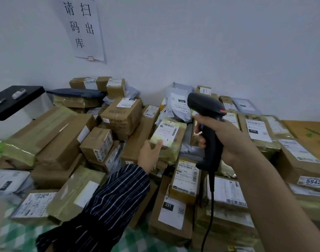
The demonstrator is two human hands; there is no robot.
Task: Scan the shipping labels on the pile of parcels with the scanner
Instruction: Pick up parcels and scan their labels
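My right hand grips the handle of a black corded scanner, held upright above the pile with its head turned left. My left hand, in a striped sleeve, holds the near end of a small tape-wrapped parcel in the middle of the pile. The parcel's white shipping label with barcodes faces up, just left of and below the scanner head. Several cardboard boxes and grey mailer bags with labels lie all around.
A black box with a small white object and a pen on it stands at the far left. A paper sign hangs on the white wall. A green checked cloth shows at the front; a wooden surface lies at the right.
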